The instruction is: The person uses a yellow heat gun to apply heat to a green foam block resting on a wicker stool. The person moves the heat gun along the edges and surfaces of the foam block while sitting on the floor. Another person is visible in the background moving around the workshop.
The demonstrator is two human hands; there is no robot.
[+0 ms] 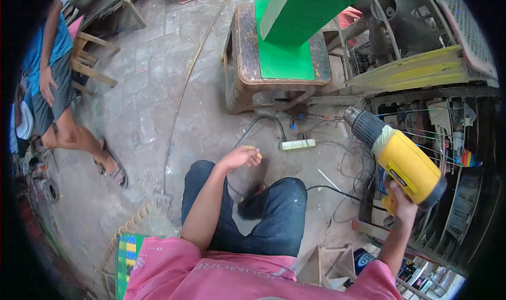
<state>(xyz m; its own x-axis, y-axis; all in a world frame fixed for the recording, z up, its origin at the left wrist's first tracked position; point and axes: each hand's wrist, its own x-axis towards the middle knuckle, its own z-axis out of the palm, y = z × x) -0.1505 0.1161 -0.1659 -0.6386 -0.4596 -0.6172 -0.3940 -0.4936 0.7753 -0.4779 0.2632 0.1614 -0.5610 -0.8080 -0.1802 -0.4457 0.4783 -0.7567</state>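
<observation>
One yellow heat gun (pixel 412 169), raised beside the shelf (pixel 443 93), right grip (pixel 405 204) wrapped round its handle (pixel 389 203); left grip (pixel 243 157) pinching a small yellow piece (pixel 256 153). Risk: black cord (pixel 337 191) could snag, jerking nozzle (pixel 351 115).

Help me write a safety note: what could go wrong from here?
If the yellow heat gun in the right hand is hot, its nozzle might scorch something on the cluttered rack nearby. The loose black cable on the floor could snag a foot. A bumped stool might topple the green block on top.
</observation>
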